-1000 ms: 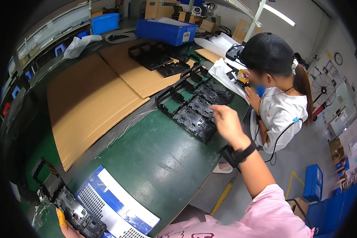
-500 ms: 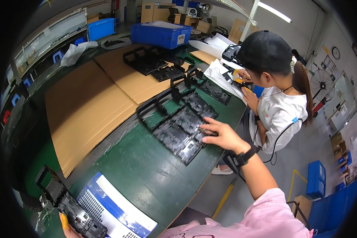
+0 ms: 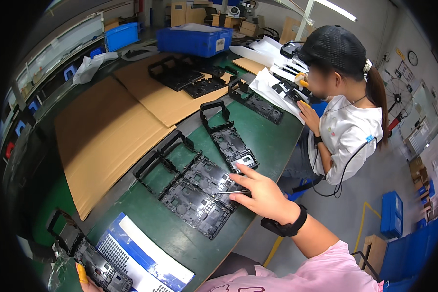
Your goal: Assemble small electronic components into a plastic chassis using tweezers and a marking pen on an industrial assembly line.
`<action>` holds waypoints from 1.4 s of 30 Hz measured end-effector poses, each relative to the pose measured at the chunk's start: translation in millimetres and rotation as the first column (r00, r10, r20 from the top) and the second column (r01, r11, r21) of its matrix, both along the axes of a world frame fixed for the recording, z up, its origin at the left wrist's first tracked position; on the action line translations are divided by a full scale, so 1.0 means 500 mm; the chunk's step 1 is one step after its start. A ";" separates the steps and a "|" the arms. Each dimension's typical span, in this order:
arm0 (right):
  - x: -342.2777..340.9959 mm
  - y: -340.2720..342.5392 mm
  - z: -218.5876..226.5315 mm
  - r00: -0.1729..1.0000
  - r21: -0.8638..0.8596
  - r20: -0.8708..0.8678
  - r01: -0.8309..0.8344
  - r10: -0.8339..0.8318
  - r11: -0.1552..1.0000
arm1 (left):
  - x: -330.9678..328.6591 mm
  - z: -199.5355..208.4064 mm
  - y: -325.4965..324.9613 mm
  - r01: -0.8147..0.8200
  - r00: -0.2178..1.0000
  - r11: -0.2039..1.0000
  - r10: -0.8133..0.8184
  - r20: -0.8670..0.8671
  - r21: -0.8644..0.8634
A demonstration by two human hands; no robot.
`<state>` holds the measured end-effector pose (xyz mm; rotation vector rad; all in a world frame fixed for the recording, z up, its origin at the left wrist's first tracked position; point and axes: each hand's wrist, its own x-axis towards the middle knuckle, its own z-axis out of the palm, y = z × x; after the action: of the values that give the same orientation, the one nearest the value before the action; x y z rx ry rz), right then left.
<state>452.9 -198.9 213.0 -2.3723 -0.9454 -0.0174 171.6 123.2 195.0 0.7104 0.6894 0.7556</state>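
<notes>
At the lower left, my left hand [image 3: 85, 281], a yellow cover on one finger, grips the edge of a black plastic frame [image 3: 100, 263] with a looped end. Much of that hand is cut off by the picture's edge. My right hand [image 3: 267, 194], with a black wristband, reaches over the green table. A thin metal tool [image 3: 232, 192] pokes out from between its thumb and fingers. Its fingertips lie at the right edge of two black plastic frames [image 3: 194, 194] placed side by side. Just beyond them lies another black frame [image 3: 228, 141] with a pale panel.
Cardboard [image 3: 107, 131] covers much of the green table [image 3: 155, 228], with more black frames [image 3: 180, 78] on its far part. A blue-and-white printed sheet [image 3: 141, 253] lies near me. A blue bin [image 3: 194, 41] stands behind. At right, a co-worker [image 3: 345, 112] handles similar parts.
My right hand has drawn the two side-by-side frames toward me and leftward, away from the third frame. The thin metal tool now shows. My left hand has barely moved.
</notes>
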 end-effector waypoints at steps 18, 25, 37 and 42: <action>-0.262 0.315 0.014 0.166 0.607 -0.774 -0.077 0.611 0.791 | -0.035 0.023 0.034 -0.051 0.987 0.999 0.053 0.150 -0.018; -0.289 0.359 -0.028 0.267 0.510 -0.831 0.015 0.488 0.860 | -0.035 0.028 0.040 -0.160 0.979 0.981 0.144 0.143 0.108; -0.304 0.418 -0.069 0.371 0.522 -0.807 0.083 0.460 0.849 | -0.053 0.025 0.038 -0.233 0.962 0.961 0.205 0.182 0.149; -0.299 0.413 -0.088 0.399 0.541 -0.791 0.102 0.464 0.835 | -0.044 0.016 0.036 -0.192 0.955 0.981 0.190 0.229 -0.016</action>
<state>303.4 7.5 169.2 -1.3433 -0.5112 0.9318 149.4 141.2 203.2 0.5557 0.5492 1.0014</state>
